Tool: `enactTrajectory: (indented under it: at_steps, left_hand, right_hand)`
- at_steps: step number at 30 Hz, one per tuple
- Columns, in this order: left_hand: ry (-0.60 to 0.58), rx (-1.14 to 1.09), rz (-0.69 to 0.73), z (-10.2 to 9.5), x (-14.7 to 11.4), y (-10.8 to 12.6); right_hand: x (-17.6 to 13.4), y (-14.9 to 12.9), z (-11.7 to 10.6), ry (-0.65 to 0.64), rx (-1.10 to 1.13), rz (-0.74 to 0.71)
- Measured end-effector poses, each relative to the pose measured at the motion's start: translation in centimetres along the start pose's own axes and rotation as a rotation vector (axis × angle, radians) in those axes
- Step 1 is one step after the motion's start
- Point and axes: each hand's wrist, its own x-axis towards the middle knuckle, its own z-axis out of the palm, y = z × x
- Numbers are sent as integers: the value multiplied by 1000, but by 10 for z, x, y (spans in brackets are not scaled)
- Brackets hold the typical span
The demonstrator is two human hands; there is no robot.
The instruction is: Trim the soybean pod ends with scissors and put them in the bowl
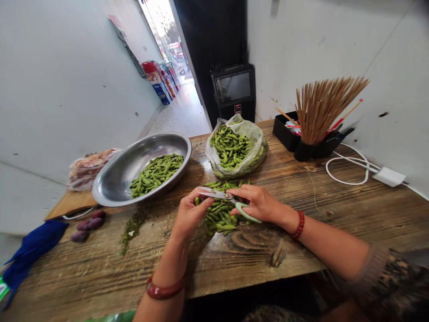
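Observation:
Scissors [219, 195] with pale green handles are in my right hand [256, 203], its fingers through and around the loops. The blades point left, their tips beside the thumb and forefinger of my left hand [189, 214]. Those fingers are closed in a pinch, with a bit of a green edamame pod [197, 201] showing between them. Beneath both hands lies a loose pile of edamame pods [221, 219] on the wooden table [234, 264]. Behind the pile stands an open plastic bag [258, 147] full of pods. To the left, a metal basin [112, 179] holds more pods.
Small green trimmings [130, 232] lie left of my left hand, with several purple onions [89, 223] farther left. A blue cloth [33, 250] hangs at the table's left edge. At the back right are wooden skewers [321, 112] in a black holder and a white charger [389, 176] with cable.

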Motion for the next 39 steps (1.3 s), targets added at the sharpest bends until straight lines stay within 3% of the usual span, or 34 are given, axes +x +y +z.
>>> enactTrajectory:
  at_steps: [3,9,13,18,39]
  left_hand:
    - [32,-29,-46,-2,1,0]
    - [41,-338,-185,-2,-1,6]
    - [15,-401,-182,0,-2,9]
    - [-9,-372,-202,1,-3,6]
    - [24,-304,-200,6,-3,3]
  right_hand:
    - [1,0,0,28,25,37]
    - [2,2,0,132,112,100]
    - [2,0,-1,87,68,90]
    - [1,-3,-1,22,16,70]
    - [-1,-4,-2,-5,-35,7]
